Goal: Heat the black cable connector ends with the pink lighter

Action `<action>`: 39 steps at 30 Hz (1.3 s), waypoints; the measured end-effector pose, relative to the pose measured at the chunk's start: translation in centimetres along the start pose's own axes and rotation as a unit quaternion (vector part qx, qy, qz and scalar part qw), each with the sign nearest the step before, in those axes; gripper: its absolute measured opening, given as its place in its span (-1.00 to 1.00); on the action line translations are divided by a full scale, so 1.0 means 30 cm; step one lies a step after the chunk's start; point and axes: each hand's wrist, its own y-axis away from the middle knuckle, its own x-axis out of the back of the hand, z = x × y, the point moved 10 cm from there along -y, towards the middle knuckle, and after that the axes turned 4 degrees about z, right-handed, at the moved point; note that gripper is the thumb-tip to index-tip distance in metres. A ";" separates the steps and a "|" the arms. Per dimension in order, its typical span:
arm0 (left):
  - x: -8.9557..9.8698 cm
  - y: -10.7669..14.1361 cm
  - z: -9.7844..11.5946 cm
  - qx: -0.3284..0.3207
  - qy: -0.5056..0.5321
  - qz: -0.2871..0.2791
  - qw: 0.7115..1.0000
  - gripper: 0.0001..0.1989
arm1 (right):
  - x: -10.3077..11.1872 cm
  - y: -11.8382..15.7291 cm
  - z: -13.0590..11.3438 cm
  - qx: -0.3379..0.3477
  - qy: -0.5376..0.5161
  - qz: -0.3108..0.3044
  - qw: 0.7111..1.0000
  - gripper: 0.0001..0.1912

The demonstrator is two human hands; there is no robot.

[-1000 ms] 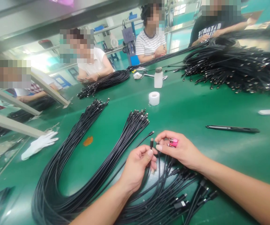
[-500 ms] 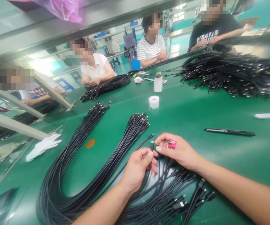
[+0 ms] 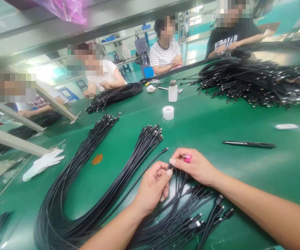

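Observation:
My left hand [image 3: 153, 187] is closed, with thumb and fingers pinching a black USB cable by its connector [image 3: 169, 166]. My right hand [image 3: 195, 168] meets it there, thumb and forefinger closed at the connector's tip. A small pink object [image 3: 187, 158] is tucked in the curled fingers of that hand; its kind is unclear. Below the hands fans a bunch of black cables [image 3: 165, 225] with connector ends. To the left, a thick U-shaped bundle of cables [image 3: 53, 201] lies on the green table [image 3: 207, 126]. One loose cable end [image 3: 165, 150] points out beyond my left hand.
A black pen-like tool [image 3: 249, 144] and a white strip [image 3: 286, 126] lie at right. A tape roll [image 3: 168, 113] and white bottle [image 3: 173, 91] stand ahead. A white glove [image 3: 43, 164] lies left. Several co-workers sit across the table, near a large cable pile [image 3: 256, 80].
My right fingertips have closed onto the connector in my left hand, whose tip stood exposed before. The whole view has shifted slightly.

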 end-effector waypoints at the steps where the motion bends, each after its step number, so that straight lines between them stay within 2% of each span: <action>1: 0.004 0.003 0.005 -0.008 -0.026 0.012 1.000 -0.69 | -0.001 0.002 -0.002 0.000 0.001 -0.001 1.000 -0.76; 4: 0.010 0.015 0.019 -0.029 -0.075 0.039 0.996 -0.66 | -0.011 0.008 -0.013 0.003 -0.009 -0.017 1.000 -0.75; 8: 0.006 0.024 0.013 -0.023 -0.059 0.034 0.997 -0.64 | -0.023 0.013 -0.025 0.009 -0.025 -0.039 0.999 -0.74; 11: 0.004 0.020 0.002 -0.009 -0.026 0.024 0.999 -0.62 | -0.026 0.012 -0.013 -0.003 -0.028 -0.037 0.999 -0.75; 16: -0.026 0.010 -0.034 0.055 0.100 -0.019 0.993 -0.62 | -0.022 0.009 0.020 -0.032 -0.058 -0.012 0.998 -0.75; 22: -0.031 0.005 -0.028 0.050 0.126 -0.033 0.990 -0.66 | -0.020 0.010 0.027 -0.036 -0.066 -0.006 0.997 -0.78; 29: -0.019 0.014 -0.038 0.030 -0.003 -0.010 0.999 -0.61 | -0.011 0.008 0.018 -0.029 -0.017 0.005 0.999 -0.78; 34: -0.017 0.022 -0.036 0.006 -0.141 -0.012 0.990 -0.61 | -0.024 0.017 0.011 -0.025 -0.002 -0.010 1.000 -0.76; 37: -0.035 0.033 0.020 -0.087 -0.260 -0.022 0.962 -0.59 | -0.006 0.014 -0.021 0.007 0.031 -0.021 0.999 -0.69; 39: -0.077 0.056 0.066 -0.184 -0.336 -0.057 0.922 -0.60 | 0.038 0.003 -0.064 0.052 0.075 0.001 0.996 -0.64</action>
